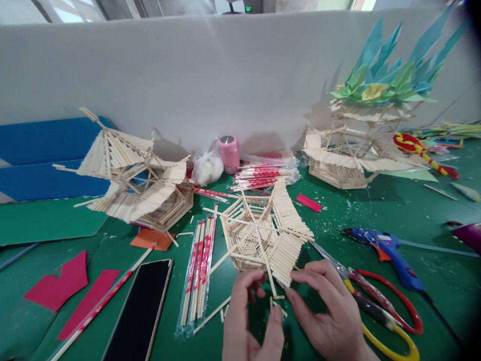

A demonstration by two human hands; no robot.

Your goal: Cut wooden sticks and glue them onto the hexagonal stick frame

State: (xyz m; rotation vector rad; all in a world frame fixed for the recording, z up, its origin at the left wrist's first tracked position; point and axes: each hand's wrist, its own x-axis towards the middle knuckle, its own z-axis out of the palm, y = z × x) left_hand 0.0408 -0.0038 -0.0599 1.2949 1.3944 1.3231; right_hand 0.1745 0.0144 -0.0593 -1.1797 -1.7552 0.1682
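Note:
A polygonal model built of thin wooden sticks (255, 225) stands in front of me, with slatted panels (289, 250) along its right side. My right hand (323, 311) is at the panels' near corner, thumb and index finger closed on that edge. My left hand (250, 316) is beside the model's near side, its fingers curved and the thumb apart, with nothing visible between them. Several short cut stick pieces (278, 297) lie between my hands, and a longer stick (212, 315) lies to their left.
Scissors (370, 291) and a blue glue gun (387, 250) lie right. Wrapped chopsticks (199, 271), a phone (141, 311) and red paper (62, 283) lie left. Behind stand another stick model (146, 190), a pink cup (229, 154) and a paper-topped model (338, 165).

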